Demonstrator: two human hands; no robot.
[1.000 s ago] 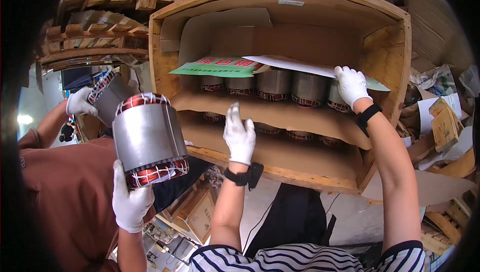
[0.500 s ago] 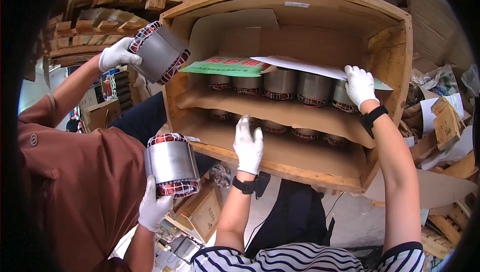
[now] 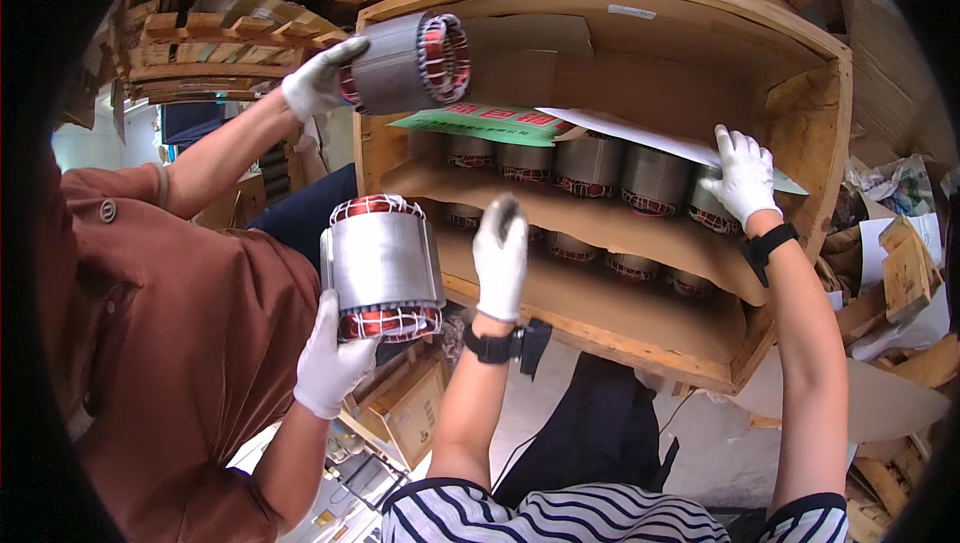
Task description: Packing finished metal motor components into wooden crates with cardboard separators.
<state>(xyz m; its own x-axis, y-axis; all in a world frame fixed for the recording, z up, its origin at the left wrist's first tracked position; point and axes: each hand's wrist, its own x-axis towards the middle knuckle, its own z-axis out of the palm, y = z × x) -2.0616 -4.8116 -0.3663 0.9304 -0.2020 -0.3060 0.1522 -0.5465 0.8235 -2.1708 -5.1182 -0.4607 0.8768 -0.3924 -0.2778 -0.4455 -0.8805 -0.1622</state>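
My left hand (image 3: 500, 258), in a white glove with dark fingertips, is raised before the wooden crate, fingers up and slightly blurred, with nothing visible in it. My right hand (image 3: 743, 175), also gloved, is at the right end of a white sheet (image 3: 640, 133), fingers over its edge and thumb below. Under that sheet and a green printed sheet (image 3: 480, 125) stands a row of motor stators (image 3: 653, 179) with red windings. Brown cardboard (image 3: 590, 218) separates them from a lower row (image 3: 632, 265).
At left, a co-worker in a brown shirt (image 3: 190, 333) holds one stator (image 3: 382, 253) low and another stator (image 3: 405, 63) by the crate's upper left corner. The wooden crate (image 3: 600, 343) has raised edges. Pallets (image 3: 215, 43) stand behind; scrap wood (image 3: 905, 268) lies right.
The co-worker's two stators have moved right, and the upper one has turned and risen. My left hand's fingers have drawn together. My right hand stays at the sheet's end.
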